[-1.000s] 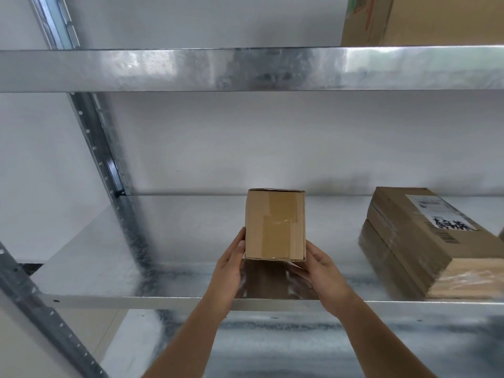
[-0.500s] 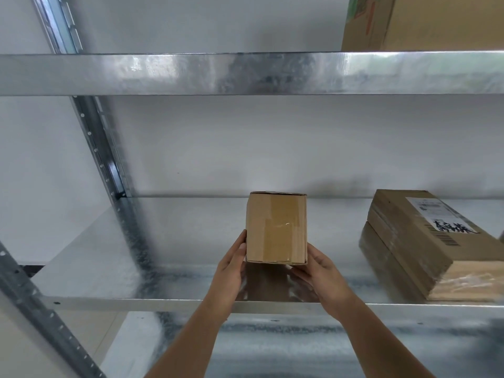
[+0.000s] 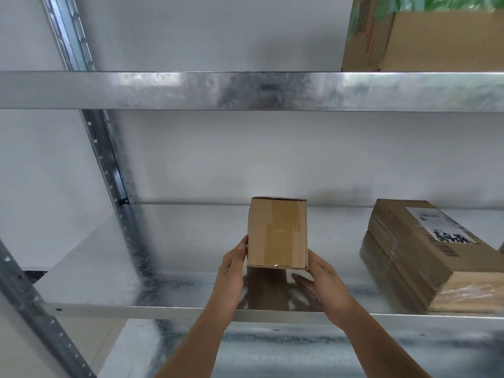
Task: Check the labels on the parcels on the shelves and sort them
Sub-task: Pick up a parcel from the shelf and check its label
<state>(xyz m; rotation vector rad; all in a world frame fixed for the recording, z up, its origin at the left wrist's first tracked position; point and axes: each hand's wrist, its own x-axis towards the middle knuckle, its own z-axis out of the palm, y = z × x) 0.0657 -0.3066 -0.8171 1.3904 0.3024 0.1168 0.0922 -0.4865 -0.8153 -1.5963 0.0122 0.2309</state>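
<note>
Right now I see both hands on a small brown box [image 3: 277, 232], and the box stands up tall on the middle shelf [image 3: 174, 257], near its front edge. My left hand [image 3: 231, 271] is flat against the left side of the box, down low, with the fingers straight and the tips touching the cardboard. My right hand [image 3: 323, 282] is at the bottom right corner, with the fingers spread out and reaching under and behind the box, so I cannot tell how much of it they touch. Neither hand is wrapped around the box; it sits between them. The side of the box that faces me has strips of shiny tape on it, and I see no label on that side. The shiny metal shelf shows a dark mirror picture of the box and the fingers just below them. Off to the right on the same shelf, well apart from the small box, lies a stack of flat cardboard packs [image 3: 425, 266]. The top one has a white label [image 3: 439, 229] with bar codes and black scribbled writing, too small for me to read. Up above, on the top shelf [image 3: 245, 90], there is a big brown box [image 3: 425, 36] at the right with green tape or print on it. A gray metal post [image 3: 109, 159] with holes runs up the left side, and a white wall is behind it all.
</note>
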